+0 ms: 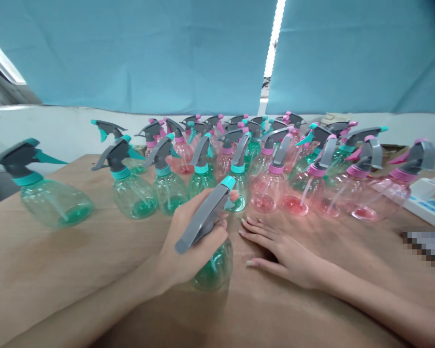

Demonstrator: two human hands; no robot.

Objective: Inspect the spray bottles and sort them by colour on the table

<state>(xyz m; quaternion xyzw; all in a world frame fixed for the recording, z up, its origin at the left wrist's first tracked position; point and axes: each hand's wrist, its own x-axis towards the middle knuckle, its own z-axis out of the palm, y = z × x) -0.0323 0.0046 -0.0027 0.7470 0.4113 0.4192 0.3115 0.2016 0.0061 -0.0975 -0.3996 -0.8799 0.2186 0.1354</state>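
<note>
My left hand point(192, 237) is wrapped round the neck of a green spray bottle point(214, 270) with a grey head and a teal nozzle. Its fingers hide the collar and most of the trigger. The bottle stands close in front of me on the table. Flat on the wood to its right lies my right hand point(282, 246), fingers stretched out and holding nothing. Just beyond the hands is a front row of spray bottles, green ones point(168, 193) with teal collars to the left and pink ones point(268, 191) with pink collars to the right.
Several more green and pink spray bottles crowd behind the front row. One green bottle point(54, 203) stands apart at the far left. At the right are a white device with blue buttons point(429, 200) and a pixelated flat object point(429, 244). A blue sheet point(159, 58) hangs behind the wooden table point(130, 295).
</note>
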